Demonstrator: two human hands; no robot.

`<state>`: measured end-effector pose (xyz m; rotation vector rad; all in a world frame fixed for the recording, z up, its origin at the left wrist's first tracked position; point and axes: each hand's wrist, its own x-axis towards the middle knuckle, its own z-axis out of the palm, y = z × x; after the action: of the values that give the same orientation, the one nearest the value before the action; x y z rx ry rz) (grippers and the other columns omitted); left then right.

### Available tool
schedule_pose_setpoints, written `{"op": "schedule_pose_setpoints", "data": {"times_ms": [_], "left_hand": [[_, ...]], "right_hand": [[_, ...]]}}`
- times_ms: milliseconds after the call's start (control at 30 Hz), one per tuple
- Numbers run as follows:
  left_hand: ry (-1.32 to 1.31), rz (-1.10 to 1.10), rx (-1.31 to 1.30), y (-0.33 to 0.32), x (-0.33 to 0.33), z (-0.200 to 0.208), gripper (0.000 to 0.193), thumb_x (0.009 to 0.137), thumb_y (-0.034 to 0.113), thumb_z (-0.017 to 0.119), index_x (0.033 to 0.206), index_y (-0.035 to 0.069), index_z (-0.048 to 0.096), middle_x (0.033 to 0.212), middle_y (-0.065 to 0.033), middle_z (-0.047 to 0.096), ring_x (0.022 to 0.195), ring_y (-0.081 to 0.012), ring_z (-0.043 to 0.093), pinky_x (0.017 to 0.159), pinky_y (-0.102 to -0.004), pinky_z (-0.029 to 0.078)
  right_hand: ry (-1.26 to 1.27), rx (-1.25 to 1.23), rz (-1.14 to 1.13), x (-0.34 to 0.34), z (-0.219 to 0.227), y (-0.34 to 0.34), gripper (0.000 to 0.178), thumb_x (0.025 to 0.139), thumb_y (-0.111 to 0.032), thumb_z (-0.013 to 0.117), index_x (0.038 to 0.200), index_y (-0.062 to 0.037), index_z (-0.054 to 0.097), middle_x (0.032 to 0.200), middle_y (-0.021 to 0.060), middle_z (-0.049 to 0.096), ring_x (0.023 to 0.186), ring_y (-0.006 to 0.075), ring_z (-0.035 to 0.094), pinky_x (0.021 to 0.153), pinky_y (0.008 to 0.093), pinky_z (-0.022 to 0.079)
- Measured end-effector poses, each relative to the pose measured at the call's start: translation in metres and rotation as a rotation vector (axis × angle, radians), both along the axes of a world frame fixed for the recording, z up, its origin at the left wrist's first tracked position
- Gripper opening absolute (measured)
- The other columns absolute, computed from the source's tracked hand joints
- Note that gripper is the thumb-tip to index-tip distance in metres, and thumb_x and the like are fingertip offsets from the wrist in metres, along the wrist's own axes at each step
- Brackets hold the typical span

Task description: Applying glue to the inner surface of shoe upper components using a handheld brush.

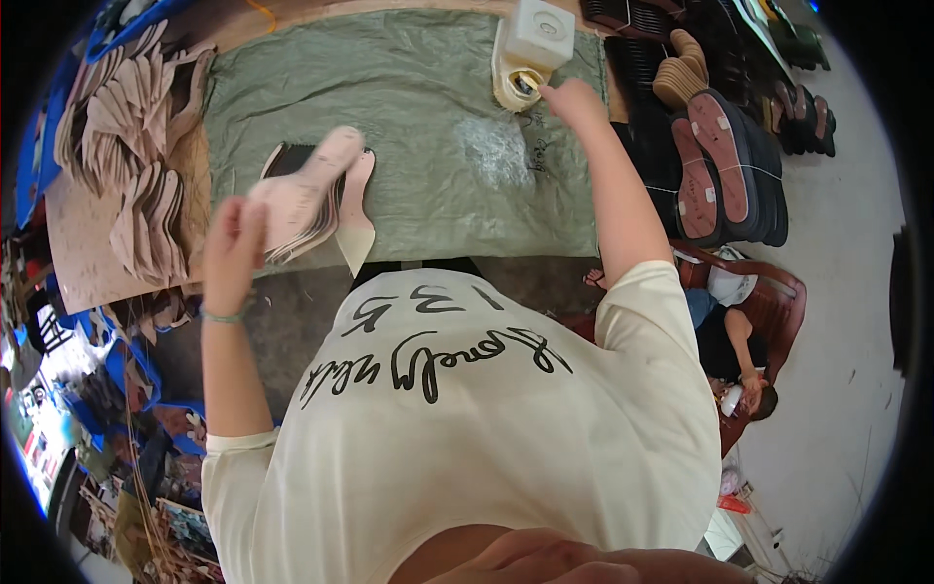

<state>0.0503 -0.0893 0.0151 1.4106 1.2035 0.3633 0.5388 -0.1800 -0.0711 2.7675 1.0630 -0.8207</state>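
Observation:
My left hand (pixel 233 245) is closed on the near end of a pale pink insole (pixel 309 183), slightly blurred, held over the table. Beneath it lies a fanned stack of insoles (pixel 316 237), partly hidden by the held one. One more insole (pixel 359 193) with a pale heel end rests at the stack's right side. At the far right of the cloth, my right hand (pixel 576 103) grips a thin yellowish brush handle (pixel 533 84). Its tip is down inside the round mouth of a whitish plastic container (pixel 507 82) with yellow-brown residue; the bristles are hidden.
A wrinkled green sheet (pixel 418 127) covers the table, with a shiny dried patch (pixel 498 151) on it. Piles of insoles (pixel 126 122) lie at the left. Bundled dark soles (pixel 739 161) stand at the right. Another person (pixel 732 341) sits in a reddish-brown chair (pixel 786 302) to the right.

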Motion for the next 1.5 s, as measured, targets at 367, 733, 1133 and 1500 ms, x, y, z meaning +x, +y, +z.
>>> {"op": "schedule_pose_setpoints", "data": {"times_ms": [367, 733, 1133, 1500], "left_hand": [[0.059, -0.279, 0.029, -0.087, 0.103, -0.056, 0.03, 0.092, 0.023, 0.057, 0.106, -0.003, 0.052, 0.086, -0.0209, 0.062, 0.079, -0.0321, 0.062, 0.072, -0.038, 0.047], [-0.094, -0.047, -0.553, -0.099, 0.128, -0.105, 0.031, 0.092, 0.023, 0.058, 0.11, 0.0, 0.047, 0.075, -0.0047, 0.055, 0.051, -0.0107, 0.049, 0.044, -0.024, 0.037], [-0.126, 0.033, -0.715, -0.092, 0.126, -0.102, 0.027, 0.092, 0.023, 0.058, 0.108, 0.004, 0.047, 0.072, 0.0009, 0.051, 0.048, -0.0053, 0.043, 0.04, -0.0191, 0.032], [-0.133, 0.016, -0.753, -0.088, 0.116, -0.11, 0.022, 0.093, 0.02, 0.056, 0.106, 0.005, 0.046, 0.068, 0.0012, 0.049, 0.047, -0.0053, 0.04, 0.039, -0.0197, 0.028]], "right_hand": [[-0.233, -0.071, 0.156, -0.036, 0.033, -0.027, 0.041, 0.085, -0.043, 0.059, 0.094, -0.0048, 0.071, 0.093, 0.0136, 0.07, 0.09, 0.0331, 0.067, 0.072, 0.0435, 0.052], [0.498, 0.458, -0.169, -0.121, 0.016, -0.163, 0.039, 0.086, -0.037, 0.066, 0.075, 0.0003, 0.063, 0.057, 0.0117, 0.052, 0.052, 0.0174, 0.043, 0.051, 0.0335, 0.037], [0.408, 0.488, -0.111, -0.182, 0.013, -0.163, 0.037, 0.088, -0.04, 0.063, 0.078, -0.0048, 0.065, 0.061, 0.0154, 0.055, 0.054, 0.0334, 0.052, 0.05, 0.0393, 0.039], [0.63, 0.507, -0.413, -0.174, -0.066, -0.17, 0.046, 0.09, -0.039, 0.06, 0.073, 0.0036, 0.062, 0.053, 0.0044, 0.04, 0.052, 0.0147, 0.039, 0.051, 0.033, 0.035]]}}
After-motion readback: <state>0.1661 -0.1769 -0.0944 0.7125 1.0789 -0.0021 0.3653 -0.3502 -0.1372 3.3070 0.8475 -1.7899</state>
